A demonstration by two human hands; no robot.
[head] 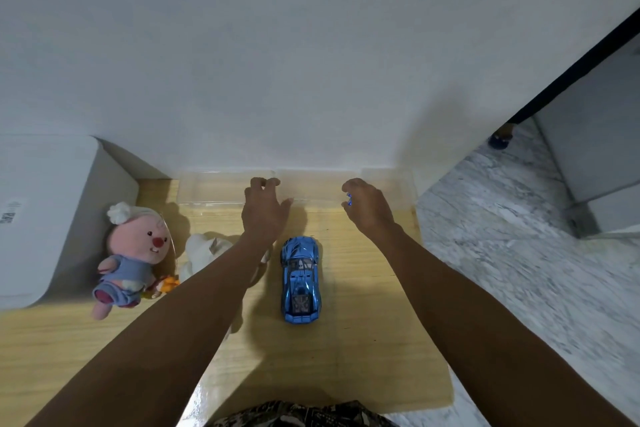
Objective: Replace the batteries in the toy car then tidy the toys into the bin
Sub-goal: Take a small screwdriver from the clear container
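A shiny blue toy car (300,281) stands on its wheels on the wooden surface, nose toward the wall, between my forearms. A clear plastic bin (214,189) sits against the wall beyond it. My left hand (263,215) reaches over the bin, fingers curled on its far rim and thumb spread. My right hand (370,210) hovers over the bin's right part, pinching a small blue piece (349,199) whose shape I cannot make out. A pink plush animal (133,253) in blue clothes lies at the left. A white plush toy (202,251) beside it is partly hidden by my left forearm.
A white box-shaped appliance (45,218) stands at the left, touching the pink plush. The white wall (311,62) rises right behind the bin. Grey marble floor (519,270) lies to the right of the wooden surface (363,340), with a white cabinet (595,156) at far right.
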